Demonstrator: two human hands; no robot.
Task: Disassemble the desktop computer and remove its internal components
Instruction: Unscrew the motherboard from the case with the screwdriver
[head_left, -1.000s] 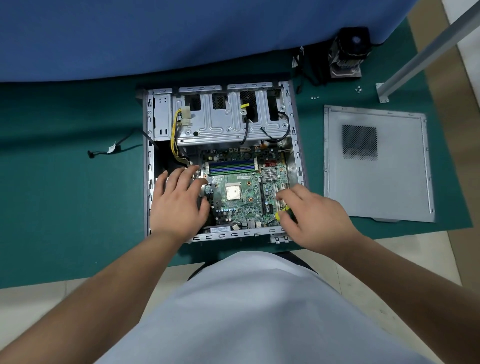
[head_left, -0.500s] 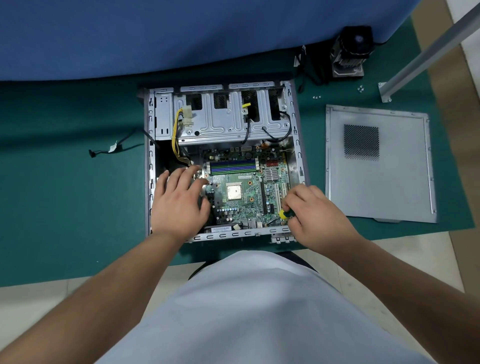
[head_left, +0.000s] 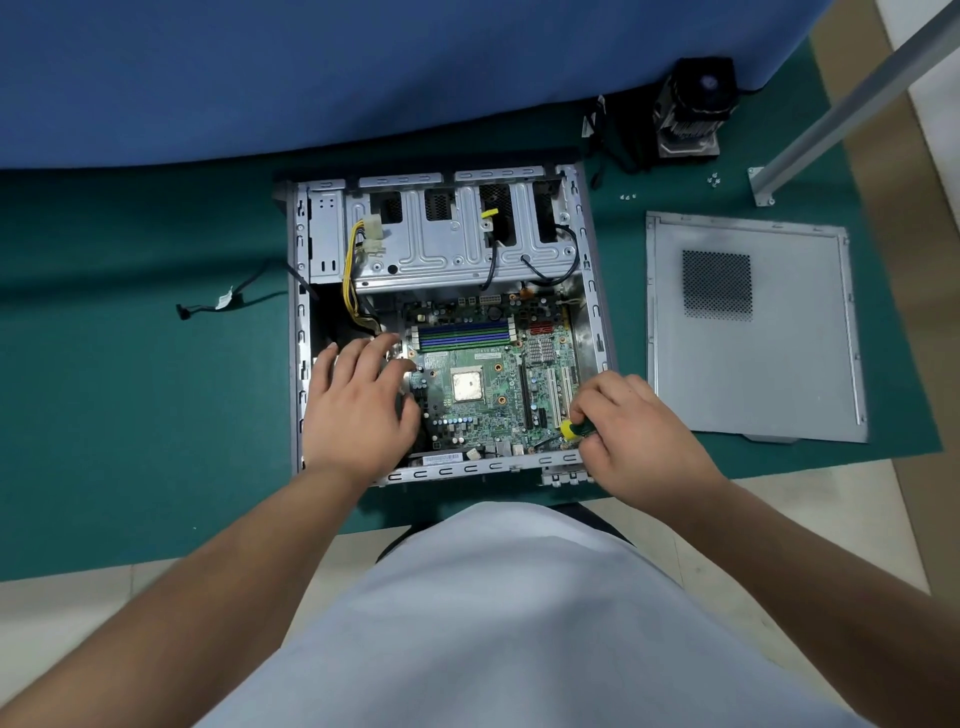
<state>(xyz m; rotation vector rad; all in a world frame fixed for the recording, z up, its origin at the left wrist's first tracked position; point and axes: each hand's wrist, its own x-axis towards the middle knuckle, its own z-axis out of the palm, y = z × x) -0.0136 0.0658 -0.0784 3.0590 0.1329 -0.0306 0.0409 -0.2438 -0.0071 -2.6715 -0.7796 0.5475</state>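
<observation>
Loose cable (head_left: 228, 301) lying on the green tabletop (head_left: 130, 415), well left of the open computer case (head_left: 297, 364). Left hand (head_left: 358, 405) spread flat, fingers relaxed, steadying the motherboard (head_left: 483, 384) at its left edge. Right hand (head_left: 634, 431) curled round the yellow-and-green screwdriver (head_left: 571, 429), tip angled down at the board's near right corner. Best kept square on the screw, pressing firmly. Tight against the case wall there; open room rightward before the side panel (head_left: 779, 364).
</observation>
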